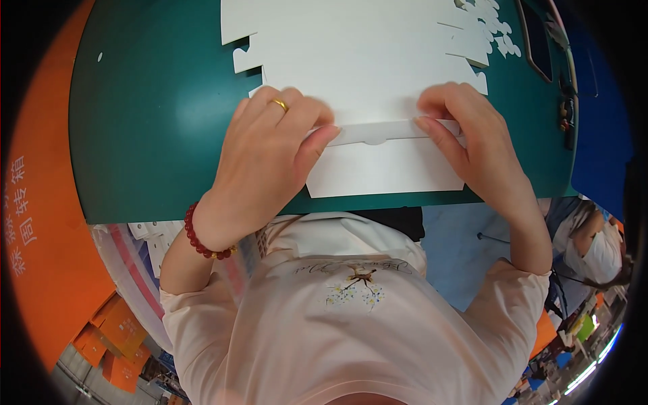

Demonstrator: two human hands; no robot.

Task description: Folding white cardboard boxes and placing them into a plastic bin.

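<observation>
A white die-cut cardboard box blank (386, 170) lies in front of me, its near panel close to the table's front edge. Across it runs a narrow folded strip with a small thumb notch in the middle. My left hand (264, 145) pinches the left end of this strip between thumb and curled fingers; it wears a gold ring and a red bead bracelet. At the right end, my right hand (471, 138) grips the strip the same way, fingertips partly hidden behind it. Beyond both hands spreads a white card surface (351, 50), apparently several blanks with notched, tabbed sides.
The table (148, 135) has a green top with a small white scrap (100, 57) at left. Cut white card pieces (498, 28) lie at the far right, near a dark phone-like device (536, 39). An orange panel (44, 121) borders the left; another person (597, 246) is at right.
</observation>
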